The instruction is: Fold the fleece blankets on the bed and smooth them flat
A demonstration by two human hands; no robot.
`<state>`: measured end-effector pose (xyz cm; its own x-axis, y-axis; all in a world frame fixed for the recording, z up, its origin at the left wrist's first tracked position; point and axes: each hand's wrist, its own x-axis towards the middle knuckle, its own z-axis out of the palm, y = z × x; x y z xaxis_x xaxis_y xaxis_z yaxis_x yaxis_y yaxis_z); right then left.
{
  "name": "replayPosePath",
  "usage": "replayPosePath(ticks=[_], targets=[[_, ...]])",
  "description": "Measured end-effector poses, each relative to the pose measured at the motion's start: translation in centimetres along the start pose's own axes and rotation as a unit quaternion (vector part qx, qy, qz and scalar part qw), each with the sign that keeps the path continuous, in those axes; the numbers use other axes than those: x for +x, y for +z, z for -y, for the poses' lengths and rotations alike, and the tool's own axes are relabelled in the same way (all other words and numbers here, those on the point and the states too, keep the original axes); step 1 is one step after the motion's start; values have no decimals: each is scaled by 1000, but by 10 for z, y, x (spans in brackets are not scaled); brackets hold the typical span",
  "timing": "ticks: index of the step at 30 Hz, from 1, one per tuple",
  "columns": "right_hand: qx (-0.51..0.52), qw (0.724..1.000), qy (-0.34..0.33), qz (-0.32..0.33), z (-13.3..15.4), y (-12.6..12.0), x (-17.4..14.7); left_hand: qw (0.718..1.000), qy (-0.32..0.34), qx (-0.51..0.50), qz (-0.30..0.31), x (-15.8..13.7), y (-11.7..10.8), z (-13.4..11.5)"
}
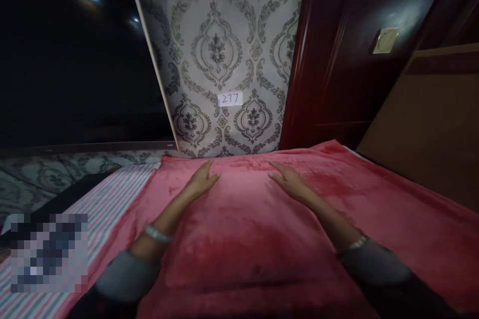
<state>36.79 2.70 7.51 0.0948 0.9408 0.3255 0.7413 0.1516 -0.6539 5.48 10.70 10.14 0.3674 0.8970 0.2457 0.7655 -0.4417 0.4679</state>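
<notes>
A plush red-pink blanket point(239, 219) lies spread before me, with darker brushed patches in its pile. Over its far left part is my left hand point(202, 179), fingers stretched forward and thumb apart. My right hand point(290, 182) mirrors it on the right, also with fingers extended and thumb spread. Both hands appear to hold nothing; whether the palms touch the blanket or hover just above it I cannot tell. The stretch of blanket between the hands looks fairly smooth.
A striped cloth point(112, 194) shows beyond the blanket's left edge, with a blurred-out patch point(48, 253) over it. Behind stand a large dark screen point(75, 60), patterned wallpaper point(217, 50) with a paper label point(230, 98), and a dark red wood panel point(337, 60) with a switch plate point(386, 41).
</notes>
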Motion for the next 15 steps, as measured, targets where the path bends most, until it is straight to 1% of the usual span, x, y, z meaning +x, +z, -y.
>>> replayPosePath(ticks=[1, 3, 5, 8, 11, 15], targets=[[-48, 999, -15, 12, 12, 11, 15, 997, 5, 68, 27, 15, 9, -9], [-150, 988, -7, 28, 21, 33, 34, 993, -7, 112, 45, 33, 29, -18], [-223, 974, 13, 47, 14, 54, 36, 989, -31, 135, 53, 36, 51, -15], [-254, 964, 22, 69, -14, 75, 23, 982, -51, 170, 59, 23, 79, 2], [-256, 964, 18, 70, -35, 84, 15, 979, -46, 189, 56, 15, 92, 14], [-261, 963, 24, 57, -43, 83, 20, 976, -59, 204, 40, 18, 91, 19]])
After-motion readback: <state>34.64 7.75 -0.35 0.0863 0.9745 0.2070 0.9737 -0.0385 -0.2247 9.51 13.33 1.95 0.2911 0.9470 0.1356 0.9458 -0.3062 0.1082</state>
